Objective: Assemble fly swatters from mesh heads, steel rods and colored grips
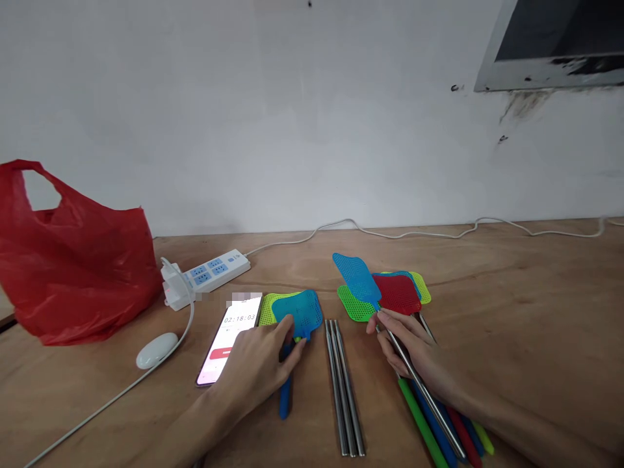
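Observation:
My right hand (408, 339) grips a blue fly swatter (355, 279) near the neck, where its mesh head meets a bare metal rod. This swatter is tilted above a fanned pile with a green swatter head (355, 304), a red swatter head (397, 294) and coloured handles. My left hand (266, 351) has its fingers curled and its thumb at the neck of a blue fly swatter head (301, 313), which overlaps a yellow-green head (268, 311). A blue handle (285, 396) sticks out below that hand. Between my hands lie three metal rods (344, 390) side by side.
A lit phone (246, 318) showing a timer lies partly behind my left hand. Farther left are a white power strip (219, 272) with its cable, a white mouse-shaped object (156, 351) and a red plastic bag (78, 266). The wooden table (536, 312) meets a pale wall.

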### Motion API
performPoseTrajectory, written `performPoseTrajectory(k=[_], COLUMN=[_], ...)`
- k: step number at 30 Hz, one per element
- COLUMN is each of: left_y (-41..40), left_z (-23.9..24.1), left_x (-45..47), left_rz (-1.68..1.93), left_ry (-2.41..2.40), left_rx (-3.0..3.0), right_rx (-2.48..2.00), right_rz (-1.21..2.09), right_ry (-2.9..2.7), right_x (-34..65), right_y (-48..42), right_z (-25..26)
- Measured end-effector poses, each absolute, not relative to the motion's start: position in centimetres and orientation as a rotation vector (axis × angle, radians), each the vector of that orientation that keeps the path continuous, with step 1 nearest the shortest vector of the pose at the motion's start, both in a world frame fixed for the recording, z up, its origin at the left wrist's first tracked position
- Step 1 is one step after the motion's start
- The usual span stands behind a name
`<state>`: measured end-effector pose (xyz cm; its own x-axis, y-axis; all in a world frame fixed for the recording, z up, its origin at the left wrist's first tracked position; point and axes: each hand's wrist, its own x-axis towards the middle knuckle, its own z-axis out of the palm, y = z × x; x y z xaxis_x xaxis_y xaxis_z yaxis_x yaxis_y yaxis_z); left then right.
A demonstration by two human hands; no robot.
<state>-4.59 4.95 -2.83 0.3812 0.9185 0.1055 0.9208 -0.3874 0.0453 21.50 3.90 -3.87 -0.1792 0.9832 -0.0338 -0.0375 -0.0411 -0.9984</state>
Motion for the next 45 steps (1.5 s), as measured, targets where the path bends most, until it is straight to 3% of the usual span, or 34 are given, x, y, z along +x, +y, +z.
performPoseTrajectory(k=[15, 19, 24, 37, 45], left_y=[5.2, 4.7, 4.9, 4.7, 4.2], left_z=[-3.0, -3.0, -3.1, -2.8, -3.0], left_x=[-5.1, -4.8, -4.9, -5.5, -4.2], left_rz=[-0.065, -0.443, -1.037, -1.193, -1.539], left_ry=[-1.421, -1.495, -1.633, -1.264, -1.815], left_rx=[-2.761, -2.785, -2.62, -2.845, -3.155], right_rx=[-1.081, -1.013, -0.884, -0.936, -1.046], right_rz=[1.527, 1.591, 1.966, 1.981, 1.873], right_ry=[-1.314, -1.387, -1.281, -1.592, -1.719], right_x=[22.1, 22.2, 22.0, 22.4, 22.6], right_y=[3.9, 4.0, 3.8, 2.2, 2.9], right_z=[-4.6, -4.9, -4.3, -2.9, -2.9])
